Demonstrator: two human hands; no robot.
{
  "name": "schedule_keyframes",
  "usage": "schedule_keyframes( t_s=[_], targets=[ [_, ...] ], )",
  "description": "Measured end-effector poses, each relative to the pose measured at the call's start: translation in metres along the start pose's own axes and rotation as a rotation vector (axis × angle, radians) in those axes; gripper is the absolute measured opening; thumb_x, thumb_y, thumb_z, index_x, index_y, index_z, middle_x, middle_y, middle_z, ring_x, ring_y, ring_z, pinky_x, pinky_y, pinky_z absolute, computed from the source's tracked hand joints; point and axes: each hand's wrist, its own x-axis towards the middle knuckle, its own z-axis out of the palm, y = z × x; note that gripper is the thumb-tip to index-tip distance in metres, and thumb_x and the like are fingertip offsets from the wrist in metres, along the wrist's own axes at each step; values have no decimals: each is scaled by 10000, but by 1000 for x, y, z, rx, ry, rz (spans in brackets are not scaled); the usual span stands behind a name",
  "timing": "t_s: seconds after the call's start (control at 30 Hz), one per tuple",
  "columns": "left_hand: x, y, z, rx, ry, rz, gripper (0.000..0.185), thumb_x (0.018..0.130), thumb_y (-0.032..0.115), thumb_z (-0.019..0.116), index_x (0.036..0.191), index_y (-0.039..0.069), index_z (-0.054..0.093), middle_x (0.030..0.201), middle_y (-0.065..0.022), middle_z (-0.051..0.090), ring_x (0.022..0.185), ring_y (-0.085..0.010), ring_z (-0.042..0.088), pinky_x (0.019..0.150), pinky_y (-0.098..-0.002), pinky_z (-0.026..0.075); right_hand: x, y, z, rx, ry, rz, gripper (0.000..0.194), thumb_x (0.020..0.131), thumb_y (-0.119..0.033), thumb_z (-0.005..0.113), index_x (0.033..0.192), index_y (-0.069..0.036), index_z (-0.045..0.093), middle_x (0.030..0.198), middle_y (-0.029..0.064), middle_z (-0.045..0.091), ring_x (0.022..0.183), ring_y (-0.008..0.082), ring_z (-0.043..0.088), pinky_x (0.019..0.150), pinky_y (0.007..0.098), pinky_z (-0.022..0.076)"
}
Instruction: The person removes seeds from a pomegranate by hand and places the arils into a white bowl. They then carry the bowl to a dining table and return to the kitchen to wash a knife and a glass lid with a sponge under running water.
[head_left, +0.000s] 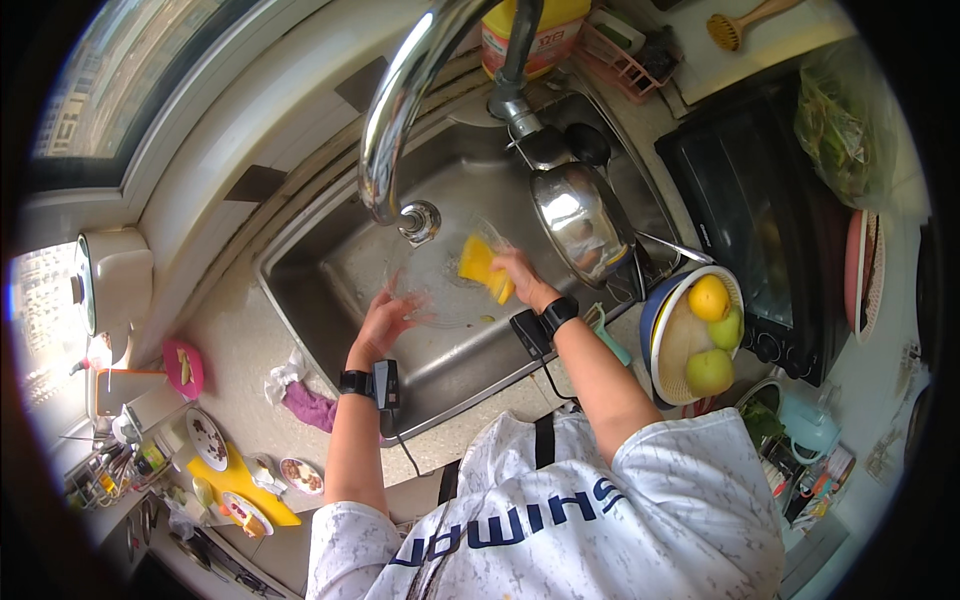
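Over the stainless steel sink (442, 352), my right hand (521, 277) grips a yellow sponge or cloth (480, 262), blurred by motion. It is against a clear, round, transparent dish or lid (442, 292), whose outline is hard to make out. At the left side of that clear piece is my left hand (394, 315), fingers spread; whether they hold its rim cannot be told. A chrome faucet (386, 127) arches above the sink. Near the top of the basin lies the metal drain fitting (420, 222).
A shiny metal pan (581, 217) stands on the sink's right side. Beyond it are a bowl-and-colander stack (664, 360) with fruit and a black toaster oven (750, 217). A purple cloth (309, 405) lies left of the sink, a yellow cutting board (259, 495) with plates further left.
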Motion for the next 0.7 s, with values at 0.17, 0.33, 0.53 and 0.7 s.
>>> schedule_keyframes(
  t_s=[0.17,0.33,0.53,0.7],
  targets=[
    [-18,-10,15,-104,60,78,721,836,-31,426,1485,111,144,1155,-238,585,1035,-337,620,799,-458,559,-1,-6,23,-211,401,-161,480,912,-274,524,1281,25,459,1237,164,556,1110,275,543,923,365,424],
    [-25,-19,21,91,262,204,711,793,-55,482,1450,95,256,1110,-185,611,968,-265,642,720,-370,573,-14,-15,60,-518,395,-456,531,936,-325,471,1341,7,387,1285,252,486,1140,367,509,947,425,401],
    [-36,-17,22,129,310,272,730,778,-69,496,1450,56,239,1078,-199,617,943,-269,651,693,-359,578,-34,2,105,-849,54,-333,484,880,-259,601,1305,-66,473,1233,152,497,1081,290,537,908,378,443],
    [-50,-16,24,-2,353,294,686,775,-67,520,1416,57,308,1046,-183,631,917,-254,655,672,-346,574,-44,24,94,-1239,-46,-925,344,847,-158,623,1172,-74,547,1166,173,473,939,361,542,830,417,475]
  ],
)
